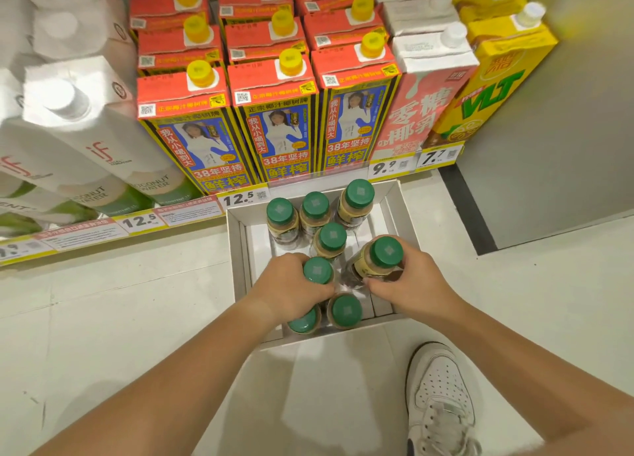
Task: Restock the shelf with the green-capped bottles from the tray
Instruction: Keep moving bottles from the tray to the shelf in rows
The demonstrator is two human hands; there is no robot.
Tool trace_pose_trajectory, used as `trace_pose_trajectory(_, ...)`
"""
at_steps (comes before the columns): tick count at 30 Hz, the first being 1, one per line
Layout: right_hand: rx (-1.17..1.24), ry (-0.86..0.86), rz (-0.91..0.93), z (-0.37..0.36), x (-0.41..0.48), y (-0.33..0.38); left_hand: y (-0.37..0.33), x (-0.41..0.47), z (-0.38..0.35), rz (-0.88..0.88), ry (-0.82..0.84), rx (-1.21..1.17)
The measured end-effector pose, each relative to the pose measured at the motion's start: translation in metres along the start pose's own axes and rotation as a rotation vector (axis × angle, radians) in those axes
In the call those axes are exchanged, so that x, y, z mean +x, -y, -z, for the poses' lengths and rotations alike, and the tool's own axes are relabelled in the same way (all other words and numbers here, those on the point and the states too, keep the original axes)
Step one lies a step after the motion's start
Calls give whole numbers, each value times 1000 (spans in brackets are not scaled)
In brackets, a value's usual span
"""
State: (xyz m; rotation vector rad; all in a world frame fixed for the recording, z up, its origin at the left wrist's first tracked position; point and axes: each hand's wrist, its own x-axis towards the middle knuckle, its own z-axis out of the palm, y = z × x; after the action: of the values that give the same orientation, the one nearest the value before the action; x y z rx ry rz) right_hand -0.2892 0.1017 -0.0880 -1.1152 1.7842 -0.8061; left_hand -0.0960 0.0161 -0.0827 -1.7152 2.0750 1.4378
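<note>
A white cardboard tray sits on the floor below the shelf and holds several green-capped bottles. My left hand is wrapped around one bottle near the tray's front. My right hand grips another bottle on the tray's right side, tilted slightly and raised a little above the others. Three bottles stand upright at the back of the tray, one stands in the middle, and two more stand at the front edge, one partly hidden under my left wrist.
The bottom shelf holds red-topped coconut juice cartons, white coconut water cartons on the left, a pink-white carton and yellow cartons on the right. Price tags line the shelf edge. A white sneaker rests on the floor; a grey wall rises to the right.
</note>
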Motion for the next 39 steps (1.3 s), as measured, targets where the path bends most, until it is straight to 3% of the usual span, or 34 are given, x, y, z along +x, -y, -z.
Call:
trace_pose_trajectory(8, -2, -6, -48, -2, 0, 5, 35, -30, 31, -46, -354, -451)
trace_pose_trajectory(13, -7, -36, -65, 1, 3, 10, 32, -24, 33, -118, -525, -561)
trace_pose_trajectory(23, -24, -74, -36, 34, 20, 76, 1, -26, 56, -133, -547, -623)
trace_pose_trajectory(30, 91, -196, 95, 67, 9, 149, -59, -54, 96, -311, -527, -688)
trace_pose_trajectory(39, 167, -316, 282, 124, -12, 257, -144, -96, 167, -530, -408, -489)
